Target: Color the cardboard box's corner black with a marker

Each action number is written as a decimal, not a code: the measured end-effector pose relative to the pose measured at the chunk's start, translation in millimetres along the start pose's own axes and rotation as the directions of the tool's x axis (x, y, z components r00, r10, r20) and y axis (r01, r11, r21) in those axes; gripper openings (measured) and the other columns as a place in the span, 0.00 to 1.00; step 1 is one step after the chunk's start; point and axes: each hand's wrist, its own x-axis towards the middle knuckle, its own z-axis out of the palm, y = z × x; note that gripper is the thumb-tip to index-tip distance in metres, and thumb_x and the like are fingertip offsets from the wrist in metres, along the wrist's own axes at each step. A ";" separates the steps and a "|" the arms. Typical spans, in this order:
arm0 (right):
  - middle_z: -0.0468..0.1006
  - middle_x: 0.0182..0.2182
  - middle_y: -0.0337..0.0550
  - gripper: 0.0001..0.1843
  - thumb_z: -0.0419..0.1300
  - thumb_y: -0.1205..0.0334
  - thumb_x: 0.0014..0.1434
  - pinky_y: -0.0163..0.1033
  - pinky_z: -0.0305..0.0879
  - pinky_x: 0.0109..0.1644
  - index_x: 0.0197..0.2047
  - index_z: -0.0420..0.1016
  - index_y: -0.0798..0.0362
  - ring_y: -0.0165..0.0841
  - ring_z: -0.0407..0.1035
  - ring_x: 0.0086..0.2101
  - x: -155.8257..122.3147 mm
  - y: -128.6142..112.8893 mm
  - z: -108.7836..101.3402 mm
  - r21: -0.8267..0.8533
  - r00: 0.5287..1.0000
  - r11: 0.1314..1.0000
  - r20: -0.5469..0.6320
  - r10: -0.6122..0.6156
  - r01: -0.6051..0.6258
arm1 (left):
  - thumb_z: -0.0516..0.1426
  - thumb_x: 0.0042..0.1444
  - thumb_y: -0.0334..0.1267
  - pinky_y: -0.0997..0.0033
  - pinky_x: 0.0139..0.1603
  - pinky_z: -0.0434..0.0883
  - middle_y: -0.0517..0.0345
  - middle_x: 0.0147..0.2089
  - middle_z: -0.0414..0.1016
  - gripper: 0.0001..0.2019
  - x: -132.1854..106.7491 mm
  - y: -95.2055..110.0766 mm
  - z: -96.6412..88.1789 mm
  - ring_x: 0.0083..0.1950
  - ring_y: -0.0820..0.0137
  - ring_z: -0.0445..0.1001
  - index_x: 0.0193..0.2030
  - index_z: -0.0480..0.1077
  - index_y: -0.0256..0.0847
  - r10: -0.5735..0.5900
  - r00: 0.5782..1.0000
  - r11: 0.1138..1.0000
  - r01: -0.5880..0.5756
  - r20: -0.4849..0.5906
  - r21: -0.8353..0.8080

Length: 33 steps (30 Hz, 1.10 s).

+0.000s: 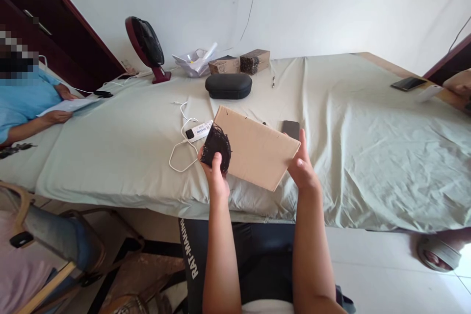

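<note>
Far L of cardboard box [259, 149]: see co-worker [22, 103] in blue, w/ papers [69, 105] in hands. Back L of box: maroon table fan [145, 41], then clear plastic basket [191, 67] w/ sheets inside. Just L of box: looped white cable [179, 171] + white labelled unit [200, 131] w/ black end, partly hidden by box. Clamping black-scribbled L end of box w/ left hand [217, 174], thumb on near face. Behind box: 2 small cartons [224, 65], black zip case [228, 86] in front of them. Holding box itself tilted, above pale green tablecloth [353, 147], btwn both hands. Behind box, slightly R: pen [273, 82]. Near box's R corner: dark smartphone [291, 129]. Gripping R edge of box w/ right hand [303, 169], fingers partly hidden. Far R of box: another phone [407, 83].
</note>
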 end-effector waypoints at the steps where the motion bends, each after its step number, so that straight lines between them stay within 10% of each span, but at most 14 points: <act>1: 0.54 0.79 0.44 0.69 0.75 0.34 0.50 0.64 0.60 0.74 0.82 0.36 0.28 0.53 0.56 0.74 0.5 0.4 -2.8 0.001 1.000 1.000 -0.021 0.003 -0.003 | 0.67 0.55 0.59 0.60 0.59 0.78 0.46 0.69 0.71 0.36 2.3 -2.2 -3.0 0.66 0.56 0.76 0.66 0.64 0.50 0.012 1.000 1.000 -0.012 0.007 0.015; 7: 0.68 0.73 0.44 0.50 0.77 0.38 0.48 0.63 0.48 0.78 0.72 0.68 0.35 0.56 0.56 0.73 -1.7 5.0 -20.5 -0.232 0.990 0.966 0.062 0.131 -0.113 | 0.64 0.62 0.57 0.52 0.71 0.71 0.42 0.74 0.67 0.28 10.4 -5.1 -14.9 0.74 0.53 0.69 0.63 0.67 0.47 0.336 0.930 0.904 -0.363 0.147 0.227; 12: 0.65 0.74 0.39 0.50 0.76 0.38 0.48 0.63 0.44 0.79 0.72 0.69 0.34 0.57 0.54 0.74 -2.0 12.9 -26.0 -0.228 0.990 0.973 0.119 0.075 -0.047 | 0.64 0.66 0.45 0.47 0.73 0.69 0.44 0.69 0.74 0.13 7.7 12.7 -17.8 0.75 0.53 0.68 0.53 0.74 0.43 0.601 0.723 0.662 -0.689 0.341 0.295; 18: 0.67 0.73 0.39 0.50 0.75 0.40 0.47 0.61 0.47 0.78 0.72 0.69 0.34 0.57 0.56 0.73 -2.0 17.5 -24.6 -0.160 0.987 0.986 0.143 0.069 -0.045 | 0.62 0.68 0.38 0.43 0.73 0.70 0.46 0.65 0.77 0.20 2.3 35.5 -25.4 0.72 0.54 0.72 0.66 0.71 0.45 0.602 0.575 0.478 -0.815 0.553 0.327; 25: 0.71 0.70 0.41 0.50 0.75 0.40 0.45 0.60 0.53 0.75 0.71 0.70 0.36 0.57 0.61 0.69 -1.8 19.0 -21.7 -0.126 0.986 0.991 0.153 0.060 -0.041 | 0.63 0.66 0.38 0.46 0.70 0.72 0.45 0.67 0.76 0.18 -9.2 49.8 -21.8 0.69 0.54 0.75 0.62 0.73 0.44 0.572 0.599 0.468 -0.799 0.560 0.377; 33: 0.73 0.68 0.43 0.50 0.75 0.37 0.42 0.61 0.57 0.73 0.68 0.73 0.38 0.59 0.63 0.68 1.9 22.2 -19.7 -0.103 0.995 0.994 0.086 0.041 -0.032 | 0.66 0.63 0.36 0.48 0.64 0.75 0.47 0.60 0.80 0.16 -7.2 54.5 -15.7 0.61 0.56 0.78 0.57 0.76 0.44 0.654 0.513 0.383 -0.858 0.556 0.343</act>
